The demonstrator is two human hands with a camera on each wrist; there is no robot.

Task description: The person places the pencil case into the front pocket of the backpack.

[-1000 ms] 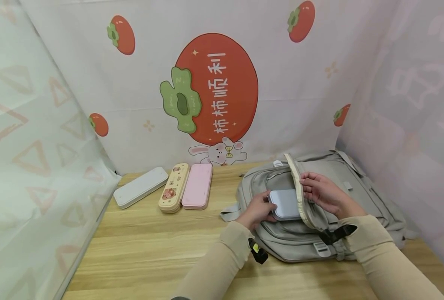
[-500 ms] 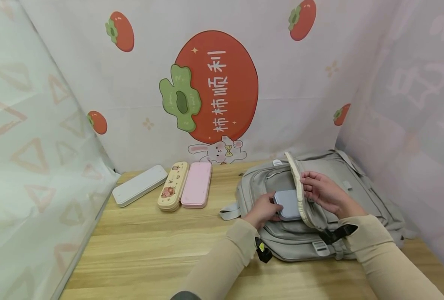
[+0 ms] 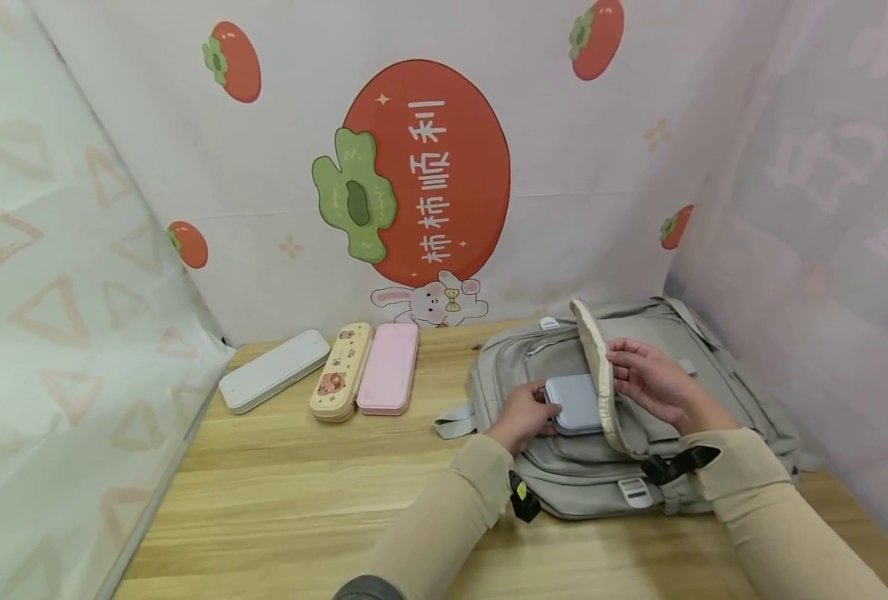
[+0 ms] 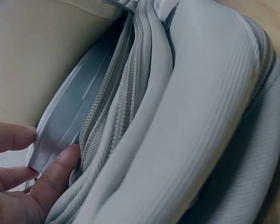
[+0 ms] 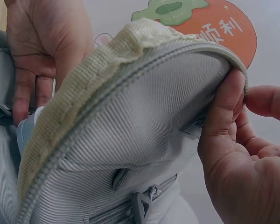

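Inspected one grey fabric backpack [image 3: 736, 400], lying flat on the wood-grain tabletop [image 3: 301, 492]. Found unzipped, with a cream-edged flap [image 3: 599, 367] raised upright and pinched at the rim by the right hand [image 3: 654, 379]. Noted one pale blue-grey case [image 3: 573, 404], flat, rounded at the corners, with a seam along the side. Lodged partly within the bag, just beside the zip teeth [image 4: 97, 101]; gripped at the outer end by the left hand [image 3: 524, 415]. Hidden behind the flap at the far end.
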